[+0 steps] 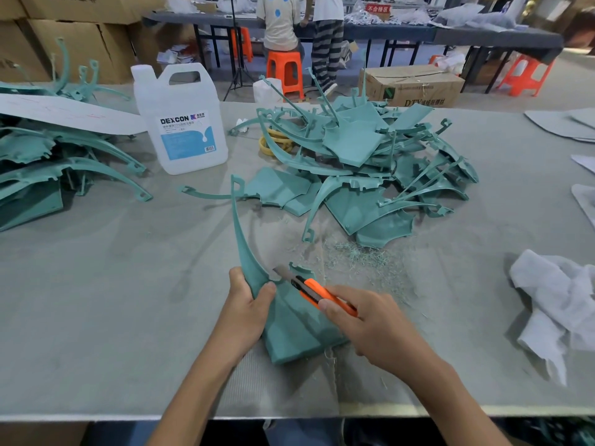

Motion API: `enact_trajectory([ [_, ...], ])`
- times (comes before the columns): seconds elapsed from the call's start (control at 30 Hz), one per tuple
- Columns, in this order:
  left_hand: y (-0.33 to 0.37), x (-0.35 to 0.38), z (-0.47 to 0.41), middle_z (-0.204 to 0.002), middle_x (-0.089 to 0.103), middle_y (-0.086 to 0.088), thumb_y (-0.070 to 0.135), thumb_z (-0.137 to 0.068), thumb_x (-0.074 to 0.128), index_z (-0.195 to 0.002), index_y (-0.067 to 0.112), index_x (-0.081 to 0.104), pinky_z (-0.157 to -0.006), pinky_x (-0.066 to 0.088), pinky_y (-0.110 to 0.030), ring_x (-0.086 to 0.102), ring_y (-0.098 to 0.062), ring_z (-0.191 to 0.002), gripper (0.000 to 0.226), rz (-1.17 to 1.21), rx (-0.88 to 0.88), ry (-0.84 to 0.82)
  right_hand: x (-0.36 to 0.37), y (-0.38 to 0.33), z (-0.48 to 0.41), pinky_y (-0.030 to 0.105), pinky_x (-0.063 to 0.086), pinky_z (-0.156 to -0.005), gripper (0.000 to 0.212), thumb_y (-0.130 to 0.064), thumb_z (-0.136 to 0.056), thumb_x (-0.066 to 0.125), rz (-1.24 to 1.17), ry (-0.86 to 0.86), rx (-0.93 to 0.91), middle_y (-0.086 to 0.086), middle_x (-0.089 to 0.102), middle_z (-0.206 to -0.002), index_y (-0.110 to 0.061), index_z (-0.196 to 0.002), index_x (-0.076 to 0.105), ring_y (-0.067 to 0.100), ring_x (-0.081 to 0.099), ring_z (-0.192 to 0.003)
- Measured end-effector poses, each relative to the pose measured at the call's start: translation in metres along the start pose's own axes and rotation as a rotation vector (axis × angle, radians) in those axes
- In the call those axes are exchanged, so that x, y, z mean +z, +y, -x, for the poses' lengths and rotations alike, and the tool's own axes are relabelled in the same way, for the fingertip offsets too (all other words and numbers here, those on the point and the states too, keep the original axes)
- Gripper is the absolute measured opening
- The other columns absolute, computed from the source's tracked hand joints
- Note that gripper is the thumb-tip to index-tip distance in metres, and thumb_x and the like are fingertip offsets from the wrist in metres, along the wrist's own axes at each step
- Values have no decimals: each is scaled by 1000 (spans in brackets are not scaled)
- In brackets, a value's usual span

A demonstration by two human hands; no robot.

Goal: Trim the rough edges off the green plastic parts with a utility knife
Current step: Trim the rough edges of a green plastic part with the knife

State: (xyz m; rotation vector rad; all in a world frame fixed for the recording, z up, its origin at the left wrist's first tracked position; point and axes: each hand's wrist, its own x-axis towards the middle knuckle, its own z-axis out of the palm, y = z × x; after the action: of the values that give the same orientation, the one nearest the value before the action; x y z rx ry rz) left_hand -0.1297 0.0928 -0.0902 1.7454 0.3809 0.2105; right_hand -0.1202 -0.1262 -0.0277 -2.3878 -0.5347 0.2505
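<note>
Two hands work at lower centre, the left hand [246, 305] gripping a green plastic part [289, 329] propped on the desk [112, 284], the right hand [370, 323] clasping the utility knife [317, 294], whose blade, close to the left thumb, might slip and nick it.

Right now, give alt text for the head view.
The left hand grips a green plastic part at the grey table while the right hand holds an orange utility knife against its edge. Piles of green parts lie beyond.
</note>
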Motion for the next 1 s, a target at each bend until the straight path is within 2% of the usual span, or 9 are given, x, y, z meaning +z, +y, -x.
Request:
enact_trajectory([
  [0.17, 0, -1, -1, -94, 61, -6, 22, -98, 60, -98, 20, 39, -54, 48, -17, 62, 4, -66, 21, -6, 0, -5, -4, 5, -3, 44, 56, -58, 27, -51, -101, 47, 12, -22, -5, -7, 65, -81, -32, -110, 64, 14, 61, -62],
  [0.27, 0, -1, 0, -94, 60, -5, 21, -98, 59, -99, 19, 39, -55, 48, -17, 62, 4, -67, 21, -11, 8, -14, -2, 11, -9, 33, 53, -55, 21, -50, -102, 48, 25, -28, 18, -9, 66, -75, -42, -114, 63, 9, 61, -61],
  [0.37, 1, -1, 1, -94, 60, -4, 21, -98, 59, -100, 20, 39, -55, 48, -16, 61, 5, -66, 20, -4, 11, -23, -6, 15, -18, 20, 40, -50, 26, -46, -103, 47, 73, -9, 49, -5, 62, -64, -34, -115, 67, 8, 57, -56],
  [0.47, 2, -2, 0, -97, 62, -6, 23, -98, 59, -101, 20, 40, -59, 54, -23, 64, 0, -71, 20, 40, -15, -32, -9, 15, -20, 28, 44, -55, 23, -48, -102, 48, 107, 1, 14, -5, 61, -63, -38, -113, 65, 9, 54, -55],
  [0.57, 1, -2, 0, -97, 61, -6, 26, -98, 59, -101, 22, 40, -58, 54, -21, 64, -1, -70, 20, 18, -7, -30, -8, 12, -17, 32, 47, -56, 19, -50, -101, 48, 108, -24, -12, -8, 61, -64, -40, -106, 63, 9, 55, -55],
  [0.7, 0, -2, 0, -95, 61, -6, 25, -98, 59, -99, 21, 39, -58, 53, -22, 64, 1, -68, 20, 19, -5, -27, -9, 11, -21, 36, 51, -61, 26, -46, -103, 47, 148, -12, 9, -3, 61, -65, -32, -114, 65, 11, 58, -59],
  [0.8, 0, -3, 0, -98, 62, -8, 27, -98, 59, -100, 22, 39, -59, 56, -25, 65, -2, -71, 20, 18, -19, -34, -9, 8, -19, 39, 53, -62, 22, -47, -102, 47, 136, -32, -24, -3, 63, -66, -33, -104, 64, 14, 59, -59],
  [0.87, 0, -3, 0, -96, 61, -7, 26, -98, 58, -99, 22, 39, -57, 54, -21, 64, 1, -68, 20, -7, -8, -29, -10, 9, -20, 39, 51, -61, 21, -46, -102, 48, 132, -30, -19, -2, 62, -65, -32, -99, 64, 15, 59, -59],
  [1.0, 0, -3, 0, -97, 61, -6, 27, -98, 59, -100, 23, 39, -57, 53, -21, 65, 0, -70, 20, -2, -8, -31, -8, 14, -20, 33, 47, -59, 21, -47, -102, 47, 163, 2, -18, -3, 59, -64, -32, -103, 62, 11, 56, -58],
])
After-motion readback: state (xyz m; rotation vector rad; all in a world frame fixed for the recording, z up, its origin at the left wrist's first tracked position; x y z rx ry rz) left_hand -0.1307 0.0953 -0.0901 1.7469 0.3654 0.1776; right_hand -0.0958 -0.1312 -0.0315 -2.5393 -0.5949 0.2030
